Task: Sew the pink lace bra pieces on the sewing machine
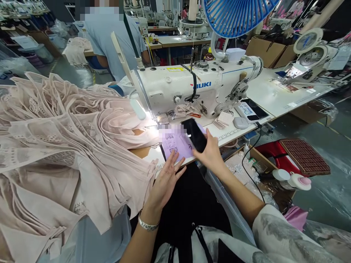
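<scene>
A black smartphone [194,136] is gripped in the right hand [210,152], thumb and fingers closed around its near end, above a purple sheet [181,146] printed with QR codes. That sheet lies at the front edge of the sewing table, below the needle area of a white Juki sewing machine [164,87]. The left hand [165,179] is spread, its fingertips over the sheet's lower edge; whether they press on it, I cannot tell. Orange-handled thread snips [195,115] and a pale earbud case [240,122] lie further right. Beige lace-trimmed garments [101,160] are heaped left of the machine; beyond it sits a person in a light-blue shirt [109,44].
</scene>
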A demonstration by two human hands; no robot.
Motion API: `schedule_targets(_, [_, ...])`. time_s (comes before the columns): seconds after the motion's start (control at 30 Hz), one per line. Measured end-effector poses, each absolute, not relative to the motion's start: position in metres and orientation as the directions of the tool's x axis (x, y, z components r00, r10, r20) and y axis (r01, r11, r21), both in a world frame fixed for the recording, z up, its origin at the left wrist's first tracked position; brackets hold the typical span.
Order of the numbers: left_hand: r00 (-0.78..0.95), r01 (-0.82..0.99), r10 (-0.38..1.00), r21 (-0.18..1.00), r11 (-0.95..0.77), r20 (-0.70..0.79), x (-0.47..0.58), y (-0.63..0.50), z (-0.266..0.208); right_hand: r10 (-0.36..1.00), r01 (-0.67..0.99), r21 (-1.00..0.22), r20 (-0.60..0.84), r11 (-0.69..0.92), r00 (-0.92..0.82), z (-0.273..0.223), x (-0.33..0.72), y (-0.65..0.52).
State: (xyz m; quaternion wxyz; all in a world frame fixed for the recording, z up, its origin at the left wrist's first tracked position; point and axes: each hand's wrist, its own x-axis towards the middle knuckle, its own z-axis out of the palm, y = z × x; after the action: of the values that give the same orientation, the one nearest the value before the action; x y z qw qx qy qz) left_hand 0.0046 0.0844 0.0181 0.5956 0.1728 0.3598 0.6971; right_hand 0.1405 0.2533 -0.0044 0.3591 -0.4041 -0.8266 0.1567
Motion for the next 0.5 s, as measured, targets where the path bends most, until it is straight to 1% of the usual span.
schedule_targets(0.1, [-0.254, -0.626, 0.952, 0.780, -0.025, -0.174, 0.011, 0.072, 0.019, 0.855, 0.653, -0.552, 0.343, 0.519, -0.389, 0.005, 0.140, 0.313])
schedule_targets(0.17, [-0.280, -0.546, 0.949, 0.837, -0.034, -0.143, 0.016, 0.068, 0.018, 0.872, 0.694, -0.529, 0.274, 0.488, -0.404, 0.009, 0.131, 0.340])
schedule_targets(0.2, [-0.295, -0.480, 0.948, 0.877, -0.036, -0.123, 0.019, 0.068, 0.018, 0.874, 0.710, -0.511, 0.265, 0.485, -0.406, 0.009, 0.125, 0.348])
schedule_targets(0.23, [-0.320, -0.383, 0.943, 0.923, -0.038, -0.094, 0.021, 0.068, 0.017, 0.873, 0.722, -0.491, 0.275, 0.488, -0.403, 0.008, 0.118, 0.354])
schedule_targets(0.27, [-0.352, -0.250, 0.935, 0.968, -0.038, -0.054, 0.023, 0.069, 0.015, 0.869, 0.730, -0.473, 0.300, 0.494, -0.394, 0.006, 0.112, 0.357])
schedule_targets(0.3, [-0.386, -0.080, 0.923, 0.996, -0.032, -0.001, 0.025, 0.070, 0.012, 0.863, 0.734, -0.458, 0.331, 0.501, -0.381, 0.003, 0.106, 0.358])
schedule_targets(0.33, [-0.419, 0.117, 0.905, 0.993, -0.020, 0.068, 0.026, 0.071, 0.009, 0.858, 0.738, -0.449, 0.359, 0.504, -0.367, 0.000, 0.101, 0.360])
schedule_targets(0.37, [-0.439, 0.322, 0.886, 0.947, 0.000, 0.149, 0.027, 0.073, 0.005, 0.855, 0.740, -0.446, 0.379, 0.504, -0.354, -0.003, 0.097, 0.361])
schedule_targets(0.4, [-0.437, 0.509, 0.870, 0.860, 0.030, 0.228, 0.029, 0.074, 0.000, 0.854, 0.740, -0.447, 0.389, 0.502, -0.344, -0.006, 0.094, 0.362])
schedule_targets(0.43, [-0.418, 0.662, 0.861, 0.747, 0.069, 0.291, 0.030, 0.075, -0.004, 0.856, 0.741, -0.450, 0.392, 0.499, -0.337, -0.007, 0.093, 0.364])
schedule_targets(0.47, [-0.392, 0.774, 0.856, 0.623, 0.108, 0.338, 0.031, 0.076, -0.009, 0.857, 0.740, -0.453, 0.392, 0.497, -0.335, -0.008, 0.093, 0.365])
schedule_targets(0.5, [-0.367, 0.849, 0.853, 0.508, 0.144, 0.371, 0.032, 0.077, -0.013, 0.854, 0.737, -0.453, 0.392, 0.502, -0.341, -0.008, 0.094, 0.366])
